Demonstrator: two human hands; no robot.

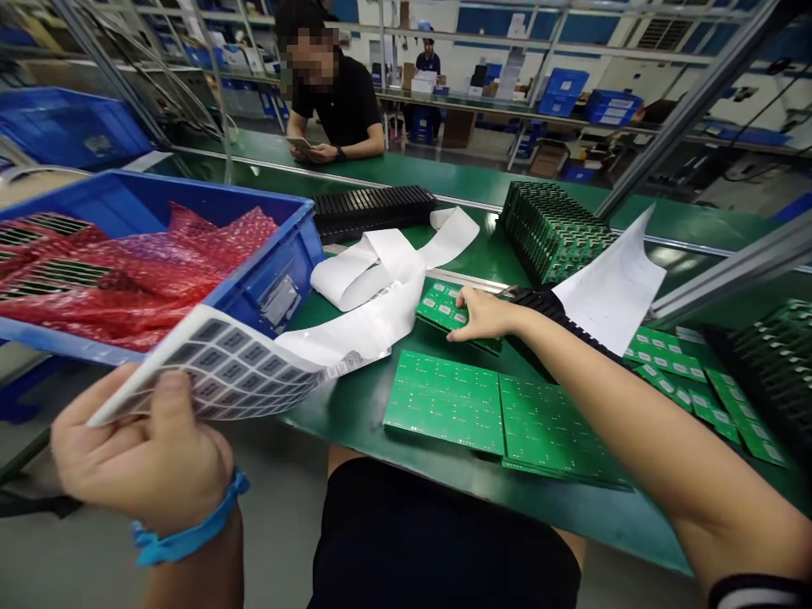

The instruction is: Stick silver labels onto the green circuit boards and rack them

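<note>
My left hand (143, 457), with a blue band on the wrist, is closed on the near end of a long sheet of grey labels (228, 364), thumb on top. The sheet's white backing strip (381, 279) trails away over the green table. My right hand (483, 315) reaches across the table and grips the edge of a small stack of green circuit boards (441, 306) with labels on them. Two larger bare green boards (501, 414) lie flat side by side in front of me.
A blue crate (266, 279) with red bubble bags stands at the left. Upright rows of green boards (551, 228) and black trays (371, 210) sit further back. A white sheet (612, 288) and labelled boards (685, 372) lie at the right. A person (336, 101) leans on the far table.
</note>
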